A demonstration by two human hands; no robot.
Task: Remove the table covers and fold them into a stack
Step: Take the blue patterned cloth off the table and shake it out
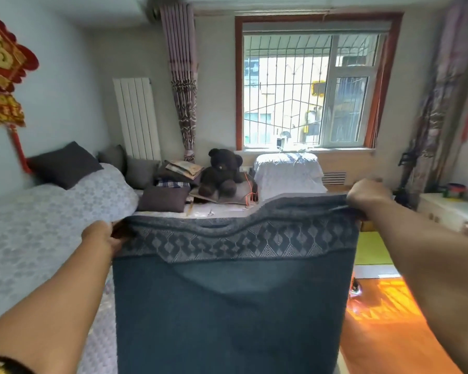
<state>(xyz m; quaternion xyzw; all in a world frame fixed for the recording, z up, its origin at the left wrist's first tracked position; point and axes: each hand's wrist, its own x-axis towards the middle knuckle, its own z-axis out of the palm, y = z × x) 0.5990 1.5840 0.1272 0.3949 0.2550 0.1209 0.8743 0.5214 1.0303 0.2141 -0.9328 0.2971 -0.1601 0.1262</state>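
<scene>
A dark blue-grey table cover (pixel 227 306) with a patterned diamond border along its top hangs in front of me, stretched between both hands. My left hand (pixel 100 236) grips its upper left corner. My right hand (pixel 368 194) grips the upper right corner, held a little higher. The top edge sags and ripples between the two hands, and the cloth looks doubled over. The cover's lower part runs out of the bottom of the frame. A white lace cover (pixel 288 171) drapes a small piece of furniture under the window.
A bed with a pale patterned spread (pixel 38 225) lies at the left, with grey pillows (pixel 65 164) behind. A brown teddy bear (pixel 223 171) and piled cloths sit at the back. A white cabinet (pixel 449 211) stands at the right above orange wooden floor (pixel 389 333).
</scene>
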